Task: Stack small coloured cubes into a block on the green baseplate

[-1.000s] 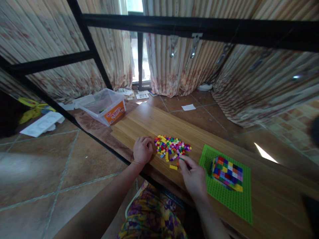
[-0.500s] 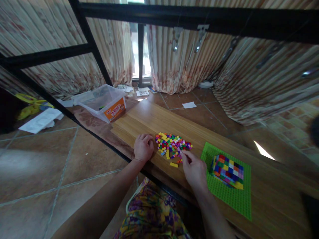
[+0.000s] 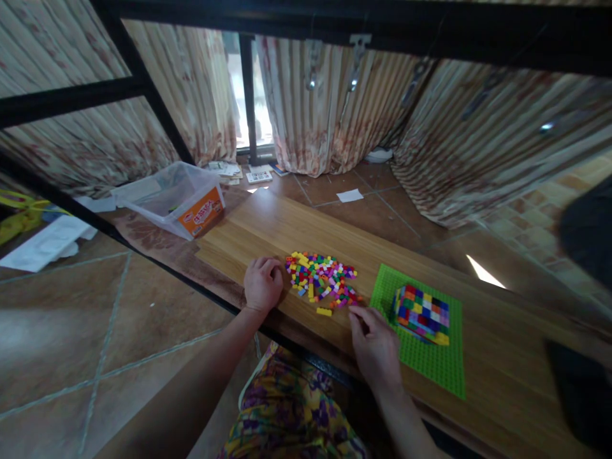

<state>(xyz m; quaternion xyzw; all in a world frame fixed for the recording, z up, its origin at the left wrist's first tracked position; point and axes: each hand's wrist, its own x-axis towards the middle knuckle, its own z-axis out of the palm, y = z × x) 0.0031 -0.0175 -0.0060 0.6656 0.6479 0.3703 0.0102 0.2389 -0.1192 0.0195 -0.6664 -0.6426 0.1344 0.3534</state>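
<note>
A heap of small multicoloured toy bricks (image 3: 320, 279) lies on the wooden table, with a long yellow brick (image 3: 324, 312) apart at its near edge. Just left of the heap rests my left hand (image 3: 262, 282), its fingers curled into a loose fist. My right hand (image 3: 375, 341) is between the heap and a green baseplate (image 3: 452, 373), thumb and fingertips pinched together. Anything in that pinch is too small or hidden to make out. On the baseplate stands a block built of mixed-colour bricks (image 3: 423, 312).
A clear plastic box (image 3: 157, 207) with an orange label stands beyond the table's left end. Black metal bars (image 3: 157, 118) cross in front of me and along the table (image 3: 268, 220). A dark flat object (image 3: 576, 389) lies at the right. Papers (image 3: 350, 196) are on the tiled floor.
My right hand has drawn back from the heap's right side toward me and the baseplate. My left hand stays beside the heap. The whole view has shifted to the right.
</note>
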